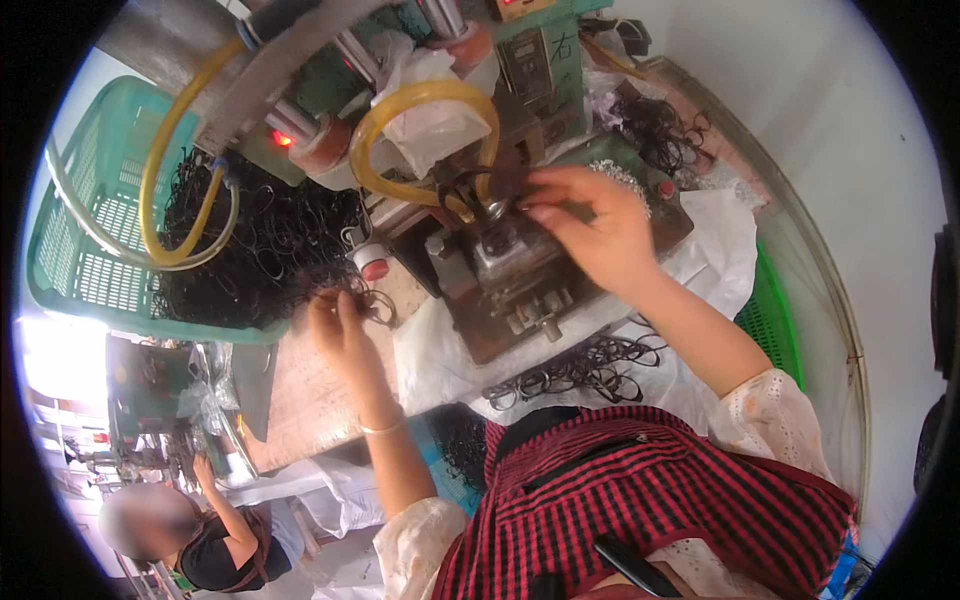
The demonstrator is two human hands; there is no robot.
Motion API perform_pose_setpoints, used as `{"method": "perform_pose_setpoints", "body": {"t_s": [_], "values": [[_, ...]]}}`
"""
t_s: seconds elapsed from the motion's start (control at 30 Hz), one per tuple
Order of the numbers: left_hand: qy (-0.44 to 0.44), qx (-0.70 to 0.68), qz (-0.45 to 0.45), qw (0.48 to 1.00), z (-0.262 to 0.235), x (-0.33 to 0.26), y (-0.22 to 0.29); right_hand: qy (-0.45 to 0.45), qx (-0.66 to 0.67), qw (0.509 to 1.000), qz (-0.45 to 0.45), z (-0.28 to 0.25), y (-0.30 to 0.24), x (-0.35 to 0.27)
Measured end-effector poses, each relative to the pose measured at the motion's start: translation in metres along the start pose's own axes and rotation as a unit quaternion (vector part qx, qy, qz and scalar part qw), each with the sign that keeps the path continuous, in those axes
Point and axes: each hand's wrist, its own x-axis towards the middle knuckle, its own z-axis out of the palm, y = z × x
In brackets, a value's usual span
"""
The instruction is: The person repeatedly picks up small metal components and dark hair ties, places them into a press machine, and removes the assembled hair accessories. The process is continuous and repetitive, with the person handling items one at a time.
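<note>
Right fingers: fingertips (pixel 530 212) pinched together on a black elastic loop (pixel 470 195), holding it over the metal fixture.
Right hand: the right hand (pixel 590 225) reaches in from the right, palm down, above the press block (pixel 510 270); the forearm crosses the white plastic sheet (pixel 720 250).
Left fingers: fingertips (pixel 335 300) curled closed around a few thin black loops at the edge of the heap.
Left hand: the left hand (pixel 345 335) lies at the near corner of the turquoise basket (pixel 85 260), over the brown worktop (pixel 310 400); a thin bracelet circles the wrist.
Held loop: thin, black, round-sectioned, closed ring; sits at the top of the press block, just under the yellow hose (pixel 420 100).
Loop supply: tangled black heap (pixel 270 240) fills the basket's right side and touches the left fingertips.
Loose loops: a scattered row (pixel 580 370) lies on the white sheet at the worktop's near edge, between the press block and the red checked apron (pixel 650 500).
Room to move, right: tight; hose, machine head (pixel 530 60) and press block close in around the fingers.
Room to move, left: the bare brown worktop lies below the hand; the basket rim bounds it on the left.
Right edge: green basket (pixel 770 320) beside the sheet, near the pale wall.
Lower left: another person (pixel 200 540) is seated, well apart.
</note>
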Motion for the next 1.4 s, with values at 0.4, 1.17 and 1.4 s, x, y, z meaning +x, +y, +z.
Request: {"method": "perform_pose_setpoints", "body": {"t_s": [0.4,1.17,1.4], "values": [[-0.017,-0.110,0.261,0.959,0.046,-0.008,0.116,-0.030,0.202,0.974,0.103,0.025,-0.006,-0.004],[-0.121,0.056,0.177,0.975,0.111,-0.025,0.131,0.016,-0.380,0.925,-0.010,-0.062,0.090,0.006],[-0.117,0.100,0.188,0.970,0.118,-0.021,0.133,0.084,-0.297,0.943,0.125,-0.062,0.084,0.009]]}}
